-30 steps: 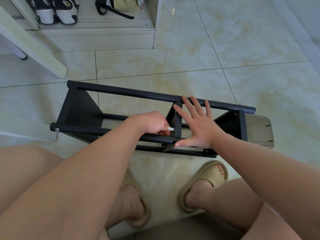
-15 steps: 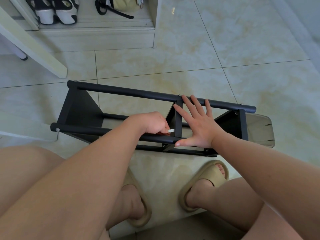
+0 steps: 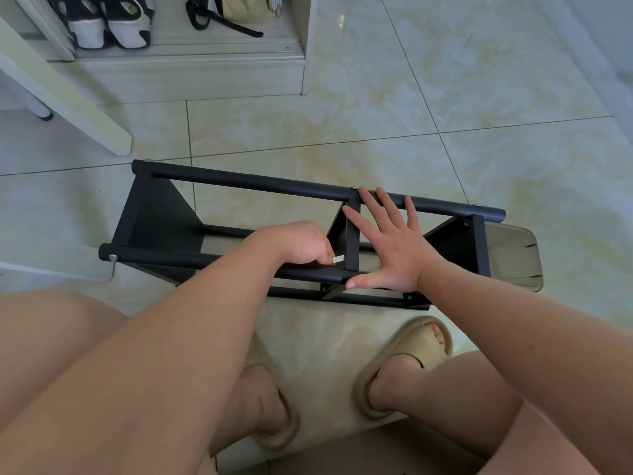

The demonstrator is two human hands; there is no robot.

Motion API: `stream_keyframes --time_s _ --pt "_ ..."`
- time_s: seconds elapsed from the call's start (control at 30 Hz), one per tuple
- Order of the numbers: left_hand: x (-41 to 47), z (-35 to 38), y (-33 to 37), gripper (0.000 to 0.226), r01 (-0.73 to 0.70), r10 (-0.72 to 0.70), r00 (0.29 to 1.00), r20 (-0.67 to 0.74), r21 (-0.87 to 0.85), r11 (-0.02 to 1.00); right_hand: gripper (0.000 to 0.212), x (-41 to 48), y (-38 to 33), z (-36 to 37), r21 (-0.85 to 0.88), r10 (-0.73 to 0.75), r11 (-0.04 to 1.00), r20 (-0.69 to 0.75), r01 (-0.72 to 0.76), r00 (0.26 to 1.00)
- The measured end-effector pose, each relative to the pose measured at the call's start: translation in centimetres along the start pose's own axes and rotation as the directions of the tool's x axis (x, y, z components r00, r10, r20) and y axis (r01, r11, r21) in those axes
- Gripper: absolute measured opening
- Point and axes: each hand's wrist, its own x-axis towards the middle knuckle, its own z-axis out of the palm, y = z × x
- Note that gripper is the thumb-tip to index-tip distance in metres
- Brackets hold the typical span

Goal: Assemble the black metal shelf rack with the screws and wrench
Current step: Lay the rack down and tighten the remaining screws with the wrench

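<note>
The black metal shelf rack (image 3: 239,186) lies on its side on the tiled floor (image 3: 479,97), just beyond the seated person's feet, with its long rails running left to right. Laid this way, its joints probably sit within easy reach from the seat.

The left hand (image 3: 298,243) is curled and pinches a small silver wrench (image 3: 337,259). The tip of the wrench points at the corner where the middle crossbar (image 3: 352,234) meets the near rail (image 3: 171,260). The fastener there is hidden behind the bar, so whether the wrench is seated on it cannot be told.

The right hand (image 3: 394,248) is spread flat with straight fingers that reach the far rail, its thumb lying along the near rail just right of the crossbar. It grasps nothing. It seems to bear down so that the frame does not rock or twist while the other hand turns. A screw (image 3: 112,257) shows at the left end of the near rail, and the frame looks largely joined.

The floor is glossy pale marbled tile with thin grout lines. Tan slippers (image 3: 421,351) are on the feet. At the far left, a low white ledge holds black-and-white sneakers (image 3: 109,18) and a khaki bag (image 3: 239,8) with a black strap, and a white slanted leg (image 3: 68,94) comes down to the floor. A greyish flat thing (image 3: 513,258) lies past the rack's right end, and what it is cannot be told.
</note>
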Motion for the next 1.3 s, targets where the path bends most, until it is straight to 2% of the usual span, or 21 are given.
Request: stream_keyframes --time_s 0.07,0.2,0.4,0.47,0.57,0.7,0.8,0.97,1.17,1.3 --pt "-0.2 -0.5 -0.1 0.012 -0.008 0.008 1.0 -0.018 0.0 1.0 0.122 0.1 0.1 0.0 0.004 0.002 1.0 0.002 -0.002 1.0" --pt "-0.5 -1.4 -0.3 0.021 0.007 -0.007 1.0 -0.029 -0.012 1.0 0.122 0.1 0.1 0.0 0.0 0.003 1.0 0.004 -0.003 1.0" --pt "-0.3 -1.2 0.1 0.009 -0.079 0.087 0.992 -0.092 0.088 0.993 0.121 0.1 0.1 0.0 0.01 0.001 1.0 0.0 -0.001 1.0" --pt "-0.1 -1.1 -0.1 0.011 -0.088 0.087 0.992 -0.096 -0.007 0.996 0.121 0.1 0.2 0.1 0.011 0.001 1.0 -0.001 -0.001 1.0" --pt "0.2 -0.6 -0.2 0.002 -0.069 0.042 0.994 -0.104 -0.273 0.959 0.121 0.1 0.2 0.0 0.012 -0.002 1.0 -0.004 0.002 1.0" --pt "0.7 0.4 -0.1 0.013 -0.004 -0.026 0.998 -0.06 -0.457 0.889 0.121 0.1 0.2 0.0 0.017 -0.003 1.0 -0.005 0.003 1.0" --pt "0.8 0.9 0.1 0.009 -0.013 -0.06 0.99 -0.132 -0.49 0.871 0.122 0.2 0.2 0.0 0.013 0.0 1.0 -0.002 0.0 1.0" --pt "0.9 1.3 0.3 0.014 -0.092 -0.044 0.955 -0.293 -0.433 0.897 0.122 0.1 0.1 0.0 0.011 -0.001 1.0 -0.005 0.001 1.0" --pt "0.8 1.5 0.7 0.017 -0.121 -0.044 0.952 -0.304 -0.503 0.856 0.122 0.1 0.1 0.0 0.01 0.002 1.0 -0.003 -0.002 1.0" --pt "0.6 1.5 1.0 0.01 -0.095 -0.069 0.956 -0.286 -0.523 0.847 0.122 0.1 0.1 -0.1 0.008 0.001 1.0 -0.003 -0.001 1.0"
